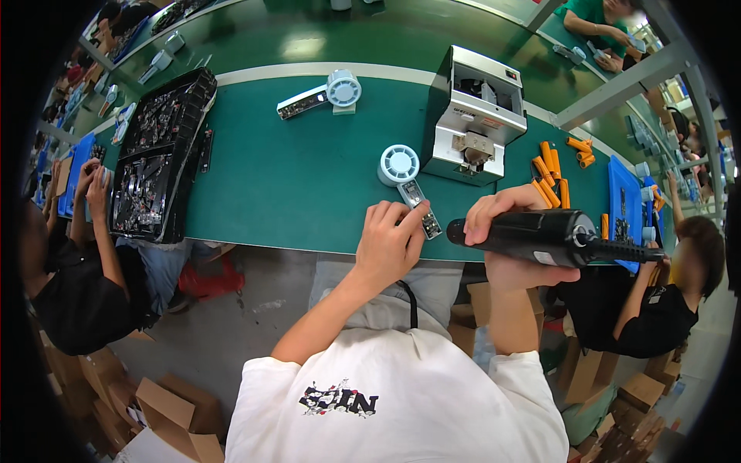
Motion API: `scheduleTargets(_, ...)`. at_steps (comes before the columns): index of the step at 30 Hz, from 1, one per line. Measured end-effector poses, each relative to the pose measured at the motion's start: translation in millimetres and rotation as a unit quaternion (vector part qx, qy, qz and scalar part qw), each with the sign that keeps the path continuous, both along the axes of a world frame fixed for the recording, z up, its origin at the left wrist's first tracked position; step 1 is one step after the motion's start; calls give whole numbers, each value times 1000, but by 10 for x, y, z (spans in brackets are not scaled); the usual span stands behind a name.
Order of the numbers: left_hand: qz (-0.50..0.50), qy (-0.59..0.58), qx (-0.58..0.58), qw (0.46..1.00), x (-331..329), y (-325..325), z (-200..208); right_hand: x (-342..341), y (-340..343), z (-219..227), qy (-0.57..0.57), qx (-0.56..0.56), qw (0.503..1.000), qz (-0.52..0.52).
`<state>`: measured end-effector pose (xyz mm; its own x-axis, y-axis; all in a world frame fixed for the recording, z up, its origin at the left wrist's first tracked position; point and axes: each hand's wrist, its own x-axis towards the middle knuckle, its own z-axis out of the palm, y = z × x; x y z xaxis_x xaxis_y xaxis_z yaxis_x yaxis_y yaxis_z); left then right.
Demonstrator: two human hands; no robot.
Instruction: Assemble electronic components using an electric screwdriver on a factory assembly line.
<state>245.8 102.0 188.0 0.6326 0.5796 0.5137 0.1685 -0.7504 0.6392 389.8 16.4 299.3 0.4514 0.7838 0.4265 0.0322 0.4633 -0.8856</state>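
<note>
A light blue handheld fan (400, 164) lies on the green bench near its front edge, its handle opened so that a circuit board shows. The fingers of my left hand (390, 241) are closed at the side of that handle, steadying it on the bench. My right hand (509, 231) is wrapped round a black electric screwdriver (532, 235), held level above the bench edge with its cord end to the right. The screwdriver's tip points left, toward the fan handle, and stays apart from it; the bit itself is hard to make out.
Another fan (343, 89) with an open handle lies farther back. A silver and black screw feeder (475, 116) stands right of centre, with orange cylindrical batteries (548, 170) beside it. At left is a black tray (162, 154) of circuit boards, at right a blue tray (624, 201). Co-workers sit on both sides.
</note>
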Motion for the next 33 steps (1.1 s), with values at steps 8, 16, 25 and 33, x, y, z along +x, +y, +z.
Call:
scheduleTargets(8, 7, -7, 13, 1000, 15, -36, 28, 606, 456, 585, 85, 89, 982, -146)
scheduleTargets(16, 14, -3, 7, 1000, -7, -52, 19, 741, 878, 545, 30, 10, 987, -157)
scheduleTargets(25, 17, -14, 14, 1000, -25, -33, 41, 129, 707, 348, 136, 56, 981, -123)
scheduleTargets(33, 12, -13, 7, 1000, -23, -19, 28, -149, 936, 244, 111, 38, 987, -114)
